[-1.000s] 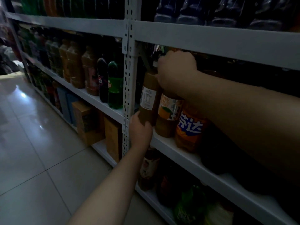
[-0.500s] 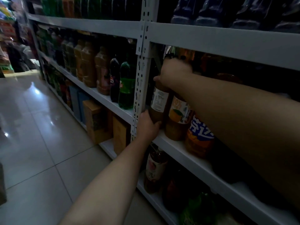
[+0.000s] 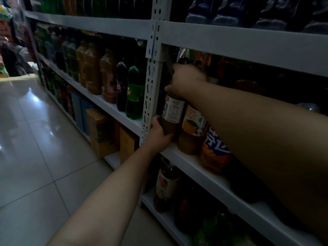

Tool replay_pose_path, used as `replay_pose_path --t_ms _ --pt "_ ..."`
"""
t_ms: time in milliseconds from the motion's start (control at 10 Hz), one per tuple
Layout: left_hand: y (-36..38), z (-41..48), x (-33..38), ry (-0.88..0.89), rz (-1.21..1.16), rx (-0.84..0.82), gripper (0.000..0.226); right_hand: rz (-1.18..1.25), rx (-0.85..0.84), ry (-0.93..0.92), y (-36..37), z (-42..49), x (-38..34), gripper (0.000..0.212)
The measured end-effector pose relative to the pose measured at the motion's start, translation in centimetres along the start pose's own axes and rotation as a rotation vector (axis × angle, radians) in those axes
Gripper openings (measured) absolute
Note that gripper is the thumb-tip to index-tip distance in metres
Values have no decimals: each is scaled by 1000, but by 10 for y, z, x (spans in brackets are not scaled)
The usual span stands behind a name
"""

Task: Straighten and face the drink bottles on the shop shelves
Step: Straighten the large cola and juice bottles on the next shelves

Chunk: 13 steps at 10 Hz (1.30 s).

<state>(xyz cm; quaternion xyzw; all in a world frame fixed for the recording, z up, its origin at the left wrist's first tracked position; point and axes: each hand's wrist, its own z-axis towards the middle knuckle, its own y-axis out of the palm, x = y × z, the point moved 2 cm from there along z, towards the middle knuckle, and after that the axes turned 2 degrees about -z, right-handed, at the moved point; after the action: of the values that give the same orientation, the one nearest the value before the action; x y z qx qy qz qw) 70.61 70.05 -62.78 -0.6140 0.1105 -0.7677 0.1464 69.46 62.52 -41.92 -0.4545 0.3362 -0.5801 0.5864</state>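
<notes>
A single wide-angle camera on the person's head looks forward and down. It is very near the shelves point(image 3: 230, 39) on the right. The tiled floor point(image 3: 35, 157) on the left runs far along the aisle.

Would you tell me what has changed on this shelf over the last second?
Little: the brown bottle seems turned slightly, showing more of its label. The left hand still grips its base and the right hand its neck; the neighbouring juice bottle stayed put.

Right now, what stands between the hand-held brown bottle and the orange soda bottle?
Head view: one juice bottle, an orange on its label, between the brown bottle and orange soda bottle.
</notes>
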Motion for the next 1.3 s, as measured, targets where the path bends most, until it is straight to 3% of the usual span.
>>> replay_pose_path --t_ms 100,300,500,600,800,900,1000,1100,1200,1300 --pt "-1 0 1 80 29 63 90 5 -39 -37 -3 4 -1 42" --pt "9 -1 3 101 256 261 72 17 -221 -34 -7 12 -3 46" --pt "4 0 -6 120 151 89 74 -71 -113 -66 -5 12 1 56" --pt "3 2 -9 99 149 58 78 -24 -167 -12 -4 15 -2 47" --pt "2 0 -10 72 169 219 81 2 -225 -60 -18 3 4 24" --pt "-1 -2 -8 150 297 219 63 -45 -288 -91 -13 15 1 45" --pt "-4 3 -5 183 229 66 55 -146 -173 -99 -13 16 2 63" --pt "-2 5 -3 177 170 -10 66 -146 -96 -139 -9 9 -1 49" --pt "-3 6 -5 192 131 61 66 -22 -69 -146 -5 10 4 22" --pt "-3 8 -8 165 171 99 67 25 -63 -142 -5 9 7 17"
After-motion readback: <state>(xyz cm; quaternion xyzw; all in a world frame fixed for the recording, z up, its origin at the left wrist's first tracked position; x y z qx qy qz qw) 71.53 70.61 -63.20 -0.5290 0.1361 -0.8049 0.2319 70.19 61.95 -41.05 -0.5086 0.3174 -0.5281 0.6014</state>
